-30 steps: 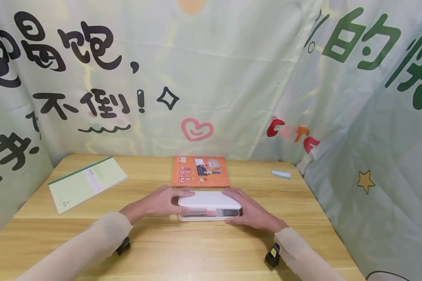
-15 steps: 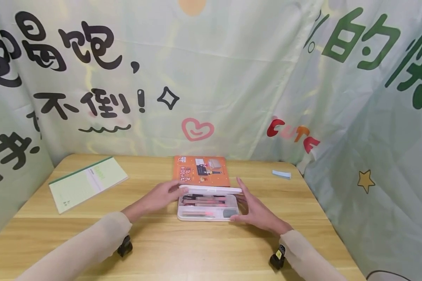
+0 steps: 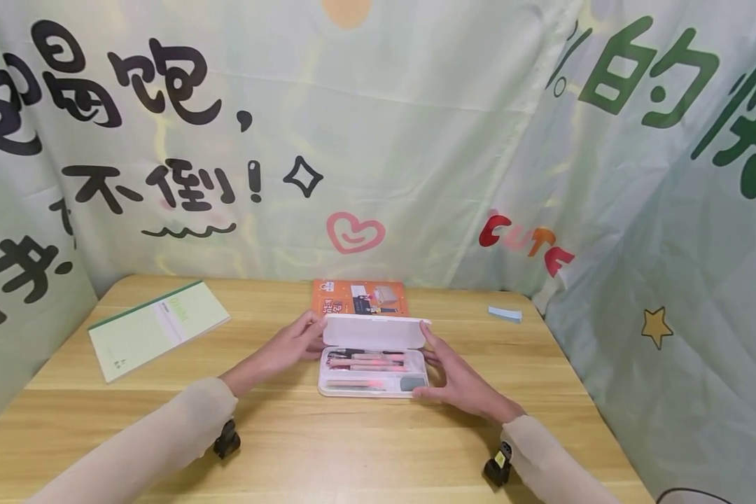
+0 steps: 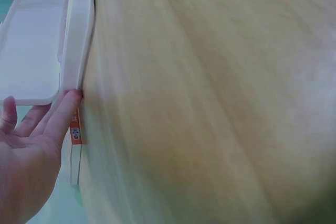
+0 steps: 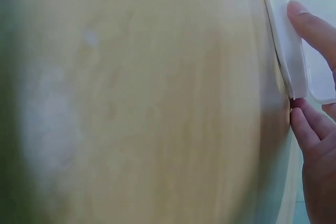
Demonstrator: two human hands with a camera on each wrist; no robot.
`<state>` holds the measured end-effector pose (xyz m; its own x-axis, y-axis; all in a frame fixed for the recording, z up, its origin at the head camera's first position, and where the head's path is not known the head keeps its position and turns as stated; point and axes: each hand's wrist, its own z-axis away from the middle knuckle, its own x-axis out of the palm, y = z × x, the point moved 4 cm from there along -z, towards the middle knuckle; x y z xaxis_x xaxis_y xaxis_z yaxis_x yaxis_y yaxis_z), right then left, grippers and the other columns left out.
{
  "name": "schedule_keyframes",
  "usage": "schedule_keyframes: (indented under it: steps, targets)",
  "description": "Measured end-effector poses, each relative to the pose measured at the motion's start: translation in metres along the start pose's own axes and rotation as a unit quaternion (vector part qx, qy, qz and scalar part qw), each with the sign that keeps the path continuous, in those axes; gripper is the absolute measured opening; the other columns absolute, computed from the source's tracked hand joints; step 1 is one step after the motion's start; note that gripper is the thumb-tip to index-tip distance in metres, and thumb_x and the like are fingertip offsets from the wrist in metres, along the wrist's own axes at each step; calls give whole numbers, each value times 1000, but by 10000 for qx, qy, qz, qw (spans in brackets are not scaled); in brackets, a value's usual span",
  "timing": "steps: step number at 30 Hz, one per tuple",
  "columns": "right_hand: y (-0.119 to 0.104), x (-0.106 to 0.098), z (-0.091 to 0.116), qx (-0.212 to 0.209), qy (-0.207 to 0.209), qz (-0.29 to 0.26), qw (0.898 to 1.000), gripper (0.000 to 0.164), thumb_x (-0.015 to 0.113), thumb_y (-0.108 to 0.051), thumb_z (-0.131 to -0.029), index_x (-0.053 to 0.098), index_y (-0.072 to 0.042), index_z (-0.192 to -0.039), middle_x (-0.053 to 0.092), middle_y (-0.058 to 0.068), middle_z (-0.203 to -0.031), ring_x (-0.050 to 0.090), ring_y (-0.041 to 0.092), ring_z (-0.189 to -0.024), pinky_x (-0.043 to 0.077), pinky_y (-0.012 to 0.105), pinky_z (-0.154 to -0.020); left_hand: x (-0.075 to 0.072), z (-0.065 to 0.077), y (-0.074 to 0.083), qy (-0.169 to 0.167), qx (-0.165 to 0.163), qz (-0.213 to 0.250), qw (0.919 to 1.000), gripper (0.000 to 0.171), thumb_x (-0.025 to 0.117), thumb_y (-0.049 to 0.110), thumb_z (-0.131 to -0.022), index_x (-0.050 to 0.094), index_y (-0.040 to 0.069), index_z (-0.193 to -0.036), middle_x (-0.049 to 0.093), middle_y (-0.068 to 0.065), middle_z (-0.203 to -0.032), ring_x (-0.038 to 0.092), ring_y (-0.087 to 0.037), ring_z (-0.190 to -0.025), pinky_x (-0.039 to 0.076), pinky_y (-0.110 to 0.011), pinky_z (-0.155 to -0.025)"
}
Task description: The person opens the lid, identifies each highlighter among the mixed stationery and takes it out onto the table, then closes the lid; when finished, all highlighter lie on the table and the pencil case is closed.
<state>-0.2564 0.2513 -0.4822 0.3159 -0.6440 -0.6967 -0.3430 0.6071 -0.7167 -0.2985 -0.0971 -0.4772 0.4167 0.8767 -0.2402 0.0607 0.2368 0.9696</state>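
A white plastic pencil case (image 3: 373, 395) lies on the table with its lid (image 3: 374, 332) raised toward the back. Several pens (image 3: 365, 360) lie in its rear compartment; a pink-tinted slim item (image 3: 355, 384) and a dark grey block (image 3: 413, 383) are in the front one. My left hand (image 3: 292, 343) holds the case's left end, thumb by the lid's corner and fingers on the base's side, plain in the left wrist view. My right hand (image 3: 456, 371) grips the right end, thumb over the front rim, index finger up at the lid's edge, other fingers partly hidden beside the case.
Behind the case lies an orange picture book (image 3: 359, 297), partly covered by the lid. A pale green notepad (image 3: 159, 330) rests at the left, and a small light blue strip (image 3: 505, 313) at the back right. Printed cloth (image 3: 416, 140) hangs around the wooden table (image 3: 353, 455).
The pencil case's lid has swung up and back from nearly closed, uncovering the pens. My left hand moved up and back with it; my right hand shifted slightly outward, index finger lifting.
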Motion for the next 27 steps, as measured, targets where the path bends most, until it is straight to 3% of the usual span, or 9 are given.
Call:
schedule_keyframes:
  steps: [4,7,11,13,17,24,27]
  targets:
    - [-1,0,-1,32,-77,-64,9999,125,92,-43,-89,0,-44,-174,11,8,-184,50,32,-155,34,57,-128,-2,3,-2,53,8,-45,10000,32,46,36,-119,47,4,-124,53,-31,-154,65,-47,-136,60,-46,-105]
    - [-1,-1,-3,81,-112,-263,9996,127,93,-39,-89,-2,-45,-173,12,9,-184,49,34,-155,37,57,-126,-4,7,-1,176,196,-631,9977,22,60,25,-114,55,9,-128,59,-23,-148,68,-41,-131,62,-44,-104]
    - [-1,-3,-6,158,-113,-437,9989,129,93,-34,-89,-4,-44,-173,11,10,-184,49,39,-154,41,58,-124,-5,15,5,487,575,-1639,9836,24,74,12,-104,67,13,-127,64,-13,-134,69,-28,-118,62,-42,-101]
    - [-1,-3,-7,168,-117,-429,9989,130,93,-33,-89,-5,-41,-174,11,11,-184,49,41,-154,41,59,-123,-4,19,9,540,763,-1883,9777,24,76,8,-102,70,13,-125,64,-12,-127,68,-26,-114,62,-45,-100]
    - [1,-4,-7,241,-113,-455,9986,132,94,-32,-88,-6,-39,-174,10,11,-184,48,42,-154,39,62,-124,1,23,11,375,868,-1991,9754,26,78,7,-100,72,16,-124,63,-9,-128,65,-27,-118,59,-50,-104]
    - [2,-3,-8,278,-161,-514,9982,134,94,-36,-88,-7,-38,-174,10,10,-184,48,41,-154,41,60,-124,11,27,4,-97,802,-1760,9811,41,77,11,-102,69,15,-142,51,-12,-158,62,-42,-136,55,-53,-113]
    - [2,-3,-8,299,-167,-524,9980,134,94,-36,-88,-8,-40,-174,11,9,-184,48,40,-155,41,61,-124,15,26,2,-205,823,-1878,9785,46,78,10,-101,66,13,-145,46,-13,-165,55,-44,-145,50,-54,-117]
